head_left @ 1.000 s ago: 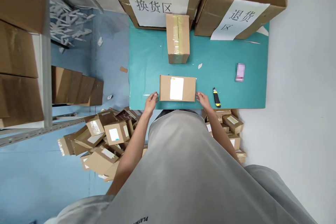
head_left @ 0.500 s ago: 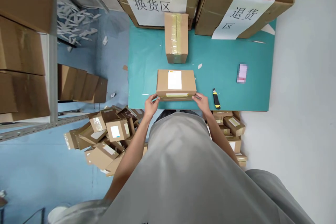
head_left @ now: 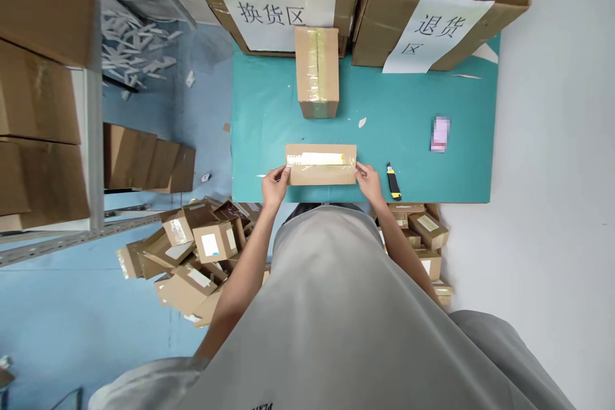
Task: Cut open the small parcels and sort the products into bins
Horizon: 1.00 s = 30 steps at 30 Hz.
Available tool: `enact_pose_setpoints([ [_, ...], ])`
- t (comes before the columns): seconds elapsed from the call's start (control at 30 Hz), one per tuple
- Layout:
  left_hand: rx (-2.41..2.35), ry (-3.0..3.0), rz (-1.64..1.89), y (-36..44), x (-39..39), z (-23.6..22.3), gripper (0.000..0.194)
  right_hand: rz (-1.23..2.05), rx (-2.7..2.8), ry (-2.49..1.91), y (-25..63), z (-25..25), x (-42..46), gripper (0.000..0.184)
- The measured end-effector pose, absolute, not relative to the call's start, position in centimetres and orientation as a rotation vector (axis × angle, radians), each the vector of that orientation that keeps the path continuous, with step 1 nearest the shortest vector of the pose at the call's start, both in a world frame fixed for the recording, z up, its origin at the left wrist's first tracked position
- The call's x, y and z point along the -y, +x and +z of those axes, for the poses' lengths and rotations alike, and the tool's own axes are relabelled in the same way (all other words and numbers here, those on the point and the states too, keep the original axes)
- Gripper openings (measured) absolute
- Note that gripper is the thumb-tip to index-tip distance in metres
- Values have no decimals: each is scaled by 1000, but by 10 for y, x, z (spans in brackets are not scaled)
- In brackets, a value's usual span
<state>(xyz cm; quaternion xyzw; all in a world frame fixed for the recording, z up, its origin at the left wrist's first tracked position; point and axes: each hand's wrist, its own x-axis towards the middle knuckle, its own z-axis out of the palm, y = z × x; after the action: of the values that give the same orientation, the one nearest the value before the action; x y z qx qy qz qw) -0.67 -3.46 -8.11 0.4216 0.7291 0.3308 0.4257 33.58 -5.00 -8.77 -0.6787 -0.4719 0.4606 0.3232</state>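
Between my two hands is a brown cardboard box [head_left: 321, 175], turned so that a long narrow side with a strip of tape and part of a white label faces up. My left hand [head_left: 275, 186] grips its left end, fingers closed at the corner. At the opposite end, my right hand [head_left: 369, 183] pinches the right edge. A black and yellow box cutter [head_left: 393, 182] lies just right of my right hand. Farther back stands a second taped cardboard box [head_left: 317, 73].
Two large open cartons with paper signs, a left carton [head_left: 348, 13] and a right carton [head_left: 369, 38], stand along the back of the teal table [head_left: 413, 102]. A small pinkish item [head_left: 440, 134] lies at the right. Piled boxes [head_left: 192, 275] cover the floor at left; shelving [head_left: 96, 109] stands beyond.
The box between my hands has been tilted, so its large labelled face no longer faces up and the taped narrow side does. The view has shifted slightly.
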Motion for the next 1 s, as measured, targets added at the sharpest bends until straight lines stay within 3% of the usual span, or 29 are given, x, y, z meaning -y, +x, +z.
enact_pose_setpoints([
  [0.13,-1748,903,853,-11,40,-102,49,1238,1221,-1804,347,-108,55,47],
  [0.27,-1767,823,759,-19,48,-120,43,1306,1143,-1876,355,-126,65,48],
  [0.43,-1746,846,639,-19,50,-129,67,1419,1080,-1916,341,-137,72,70],
  [0.5,-1694,873,618,-15,47,-128,71,1435,1098,-1881,333,-136,70,71],
  [0.67,-1656,959,636,-8,41,-116,60,1391,1188,-1860,326,-128,60,47],
  [0.8,-1555,941,711,-13,39,-98,58,1330,1170,-1937,330,-120,57,39],
  [1.0,-1621,1007,729,-20,34,-73,52,1250,1198,-1804,331,-99,50,50],
])
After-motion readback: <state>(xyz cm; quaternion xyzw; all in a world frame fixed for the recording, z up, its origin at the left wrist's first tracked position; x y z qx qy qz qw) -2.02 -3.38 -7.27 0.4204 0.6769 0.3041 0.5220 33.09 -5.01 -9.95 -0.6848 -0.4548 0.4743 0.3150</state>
